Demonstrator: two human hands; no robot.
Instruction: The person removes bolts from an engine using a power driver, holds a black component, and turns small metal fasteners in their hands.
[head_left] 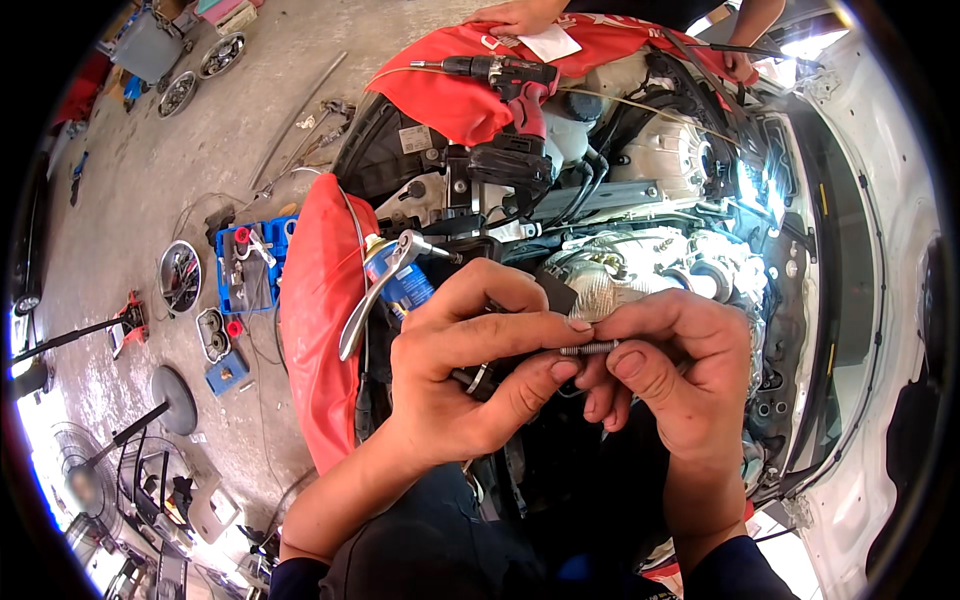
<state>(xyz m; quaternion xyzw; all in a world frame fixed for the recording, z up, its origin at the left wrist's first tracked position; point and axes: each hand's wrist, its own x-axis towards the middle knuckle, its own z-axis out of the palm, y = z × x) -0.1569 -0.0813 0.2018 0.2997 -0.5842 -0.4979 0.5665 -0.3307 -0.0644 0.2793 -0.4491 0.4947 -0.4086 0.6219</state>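
My left hand [470,360] and my right hand [670,370] meet over the open engine bay [660,200] of a white car. Between thumb and fingers of both hands I pinch a small threaded metal bolt [590,348], held level. A dark ring-shaped part [478,378] shows under my left palm; I cannot tell whether the hand holds it. Just left of my left hand a silver ratchet wrench [375,290] leans against a blue spray can [405,285].
Red fender covers [320,330] drape the car's edges. A red cordless drill [510,85] lies on the far cover. Another person's hands [515,15] rest at the far side. On the concrete floor lie a blue tool tray [250,265], hubcaps [180,275] and fan stands [170,400].
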